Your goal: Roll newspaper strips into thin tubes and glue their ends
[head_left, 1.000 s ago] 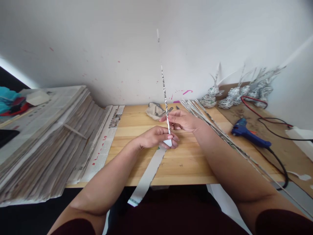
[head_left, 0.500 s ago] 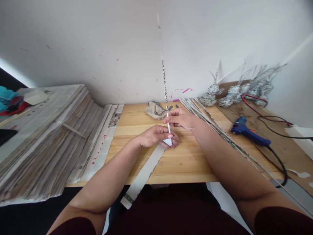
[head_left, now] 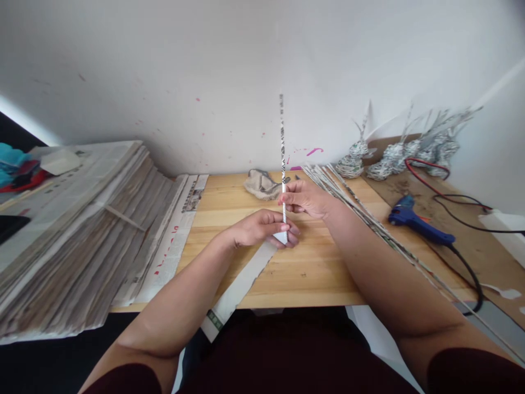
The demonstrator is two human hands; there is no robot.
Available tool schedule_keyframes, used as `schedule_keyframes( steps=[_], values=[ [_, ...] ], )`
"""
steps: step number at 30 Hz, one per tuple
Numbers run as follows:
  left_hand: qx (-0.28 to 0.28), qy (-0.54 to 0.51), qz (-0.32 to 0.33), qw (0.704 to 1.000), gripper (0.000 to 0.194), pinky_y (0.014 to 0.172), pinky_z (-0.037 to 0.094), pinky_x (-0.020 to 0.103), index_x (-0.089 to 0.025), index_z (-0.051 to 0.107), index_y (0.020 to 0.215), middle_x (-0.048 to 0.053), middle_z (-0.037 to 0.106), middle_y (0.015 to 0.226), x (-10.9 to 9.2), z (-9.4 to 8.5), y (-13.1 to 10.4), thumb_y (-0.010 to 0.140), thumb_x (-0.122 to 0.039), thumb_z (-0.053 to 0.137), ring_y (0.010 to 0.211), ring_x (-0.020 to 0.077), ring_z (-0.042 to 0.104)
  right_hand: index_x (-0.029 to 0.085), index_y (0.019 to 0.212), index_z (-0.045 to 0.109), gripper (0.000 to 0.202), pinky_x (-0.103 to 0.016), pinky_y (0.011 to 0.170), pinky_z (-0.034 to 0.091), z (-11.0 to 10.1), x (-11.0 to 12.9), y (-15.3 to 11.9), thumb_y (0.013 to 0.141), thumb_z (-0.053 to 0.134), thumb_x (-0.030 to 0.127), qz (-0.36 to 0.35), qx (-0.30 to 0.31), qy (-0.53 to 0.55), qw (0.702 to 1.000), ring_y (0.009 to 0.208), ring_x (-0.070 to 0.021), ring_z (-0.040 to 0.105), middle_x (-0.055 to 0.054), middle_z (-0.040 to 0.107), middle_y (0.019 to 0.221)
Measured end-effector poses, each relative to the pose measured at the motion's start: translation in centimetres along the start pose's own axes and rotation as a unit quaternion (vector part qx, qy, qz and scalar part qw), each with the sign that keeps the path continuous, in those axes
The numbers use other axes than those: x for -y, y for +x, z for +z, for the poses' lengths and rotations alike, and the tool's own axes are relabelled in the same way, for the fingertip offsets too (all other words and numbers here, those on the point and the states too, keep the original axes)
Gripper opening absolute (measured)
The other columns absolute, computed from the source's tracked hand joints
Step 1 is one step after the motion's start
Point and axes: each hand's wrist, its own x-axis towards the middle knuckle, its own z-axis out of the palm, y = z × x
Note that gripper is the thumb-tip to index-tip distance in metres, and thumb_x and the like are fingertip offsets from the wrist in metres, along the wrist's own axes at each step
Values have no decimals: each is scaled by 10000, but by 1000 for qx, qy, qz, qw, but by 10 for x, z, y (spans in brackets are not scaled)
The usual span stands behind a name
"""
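A thin rolled newspaper tube (head_left: 283,142) stands almost upright over the table, white at its lower end and black-and-white patterned above. My right hand (head_left: 303,198) pinches it between thumb and fingers. Just below, my left hand (head_left: 266,229) is closed on a flat newspaper strip (head_left: 241,284) where it meets the tube's lower end, its thumb pressing on the tube. From there the strip hangs loose down to the left, past the table's front edge.
A tall stack of newspapers (head_left: 94,230) fills the left side. Finished paper tubes (head_left: 356,210) lie under and beside my right arm. Farther right are a blue glue gun (head_left: 422,221) with its cord and woven paper figures (head_left: 394,158). A crumpled cloth (head_left: 260,186) lies behind my hands.
The tube has swung from a slight leftward lean to nearly upright. The strip's hanging end has shifted slightly left and up. Both hands stay in about the same place.
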Motion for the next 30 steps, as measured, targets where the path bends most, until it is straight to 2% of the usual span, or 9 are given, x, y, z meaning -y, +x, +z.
schedule_keyframes(
  steps=[2,4,7,10,13,15,21,27,30],
  values=[
    [2,2,0,1000,397,827,553,394,-128,682,1106,169,716,1030,0,0,0,880,-448,613,950,239,694,115,872,710,339,-185,396,231,-1,1,-1,749,763,426,9,44,-8,999,481,-56,426,17,556,575],
    [5,3,0,1000,397,824,555,397,-128,680,1109,170,714,1030,0,-1,1,882,-446,610,953,241,694,111,871,718,332,-191,411,258,-1,1,-1,756,757,420,9,57,-30,998,483,-52,414,12,566,592],
    [8,1,-2,1000,398,835,551,399,-127,676,1116,172,714,1034,2,0,1,877,-441,619,963,241,692,128,643,634,331,-191,412,251,2,1,0,677,819,400,-16,-15,-71,997,465,-42,375,45,493,529],
    [1,-6,-1,1000,396,832,550,396,-124,676,1105,172,717,1026,2,-1,1,871,-439,629,948,237,695,137,640,614,370,-192,402,224,4,3,1,671,813,448,-32,-55,-82,995,448,-41,350,67,426,496],
    [-5,-7,5,1000,394,819,552,392,-123,676,1101,172,717,1023,2,-1,1,876,-442,621,941,238,696,119,842,698,397,-195,404,237,2,4,-1,762,725,507,-13,22,-64,998,487,-61,424,31,504,558],
    [-4,-4,4,1000,397,815,553,392,-124,672,1110,171,715,1025,1,-1,1,878,-441,618,944,239,695,117,878,716,382,-197,415,258,0,4,-2,793,702,489,-6,54,-72,996,502,-62,436,12,546,594],
    [10,-6,-4,1000,382,833,549,399,-123,671,1097,158,712,1009,0,1,1,879,-433,619,929,226,692,136,689,663,322,-200,397,211,2,2,1,715,791,429,-48,-39,-71,996,458,-43,340,51,464,521],
    [17,12,0,1000,397,822,554,389,-124,678,1090,160,708,1020,0,0,0,880,-454,608,940,229,690,113,928,717,345,-192,422,290,-3,5,-5,802,713,434,2,103,-54,993,531,-67,466,-7,596,647],
    [19,8,-1,1000,395,830,552,391,-126,676,1094,166,707,1038,-1,0,0,879,-451,611,949,233,691,117,805,708,267,-192,414,284,-4,2,-4,764,756,376,-7,75,-59,995,482,-50,426,-1,604,623]
  ],
)
